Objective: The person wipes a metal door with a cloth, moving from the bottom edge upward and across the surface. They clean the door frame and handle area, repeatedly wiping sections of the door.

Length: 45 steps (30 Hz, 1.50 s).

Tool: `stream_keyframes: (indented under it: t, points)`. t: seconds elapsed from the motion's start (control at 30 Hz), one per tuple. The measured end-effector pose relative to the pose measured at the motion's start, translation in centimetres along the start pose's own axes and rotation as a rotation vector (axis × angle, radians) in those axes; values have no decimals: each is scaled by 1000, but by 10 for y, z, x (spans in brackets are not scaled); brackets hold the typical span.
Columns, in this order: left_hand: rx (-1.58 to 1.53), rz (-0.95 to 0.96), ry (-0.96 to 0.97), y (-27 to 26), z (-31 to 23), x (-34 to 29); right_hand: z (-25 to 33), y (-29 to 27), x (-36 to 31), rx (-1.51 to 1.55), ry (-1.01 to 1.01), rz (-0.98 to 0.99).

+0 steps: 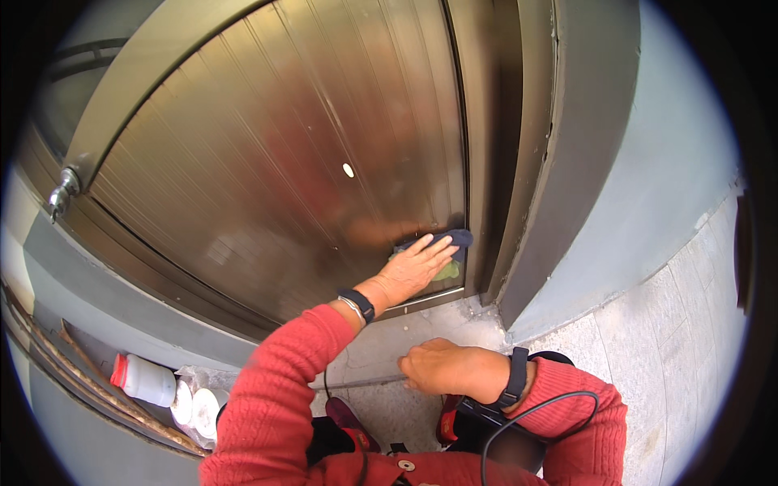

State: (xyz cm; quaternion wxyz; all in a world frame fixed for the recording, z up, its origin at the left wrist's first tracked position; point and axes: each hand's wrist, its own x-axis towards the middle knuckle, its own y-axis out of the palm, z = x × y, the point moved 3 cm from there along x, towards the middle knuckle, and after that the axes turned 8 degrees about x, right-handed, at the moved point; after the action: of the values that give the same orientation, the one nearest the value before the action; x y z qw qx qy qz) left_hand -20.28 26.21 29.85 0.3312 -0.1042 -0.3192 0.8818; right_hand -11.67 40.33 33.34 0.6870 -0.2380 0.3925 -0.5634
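Observation:
My left hand [416, 263] presses a dark blue and green cloth [459, 237] against the lower right corner of a brown metal door panel [267, 154]. Its fingers lie stretched over the cloth, and part of the cloth is hidden under the palm. My right hand [442, 366] hangs lower, apart from the door, curled into a loose fist. Nothing sticks out of that fist, though its inner side is turned away.
A metal door handle [63, 194] juts out at the far left. Below it stand a white jar with a red lid [146, 379], white round items in plastic [198, 407] and long sticks [121, 405]. A grey wall [600, 202] rises right of the door frame, and a black cable [535, 402] loops over my right sleeve.

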Motion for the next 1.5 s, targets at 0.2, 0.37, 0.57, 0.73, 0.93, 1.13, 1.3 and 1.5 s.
stream_keyframes:
  t: [0.2,0.37,0.57,0.73,0.93,1.13,1.3,1.5]
  points:
    - [26,-334,-220,-81,126,-30,6,0,-8,-32,-16,-64]
    - [367,-354,-456,-171,237,-44,12,-2,-9,-38,-6,-52]
    - [340,-484,-593,-198,267,-59,6,-4,-12,-18,-31,-23]
    - [183,-543,-507,-122,193,-51,5,2,-9,-5,-21,-30]
    - [-106,-240,-259,-28,60,-69,0,7,-8,23,-10,0]
    - [-84,33,-106,25,-10,-76,-4,0,-4,-15,-23,-12]
    - [-52,-42,-175,-14,34,-85,-5,-7,-2,20,54,10]
    - [134,-326,-399,-113,178,-94,-1,-3,-1,1,44,25]
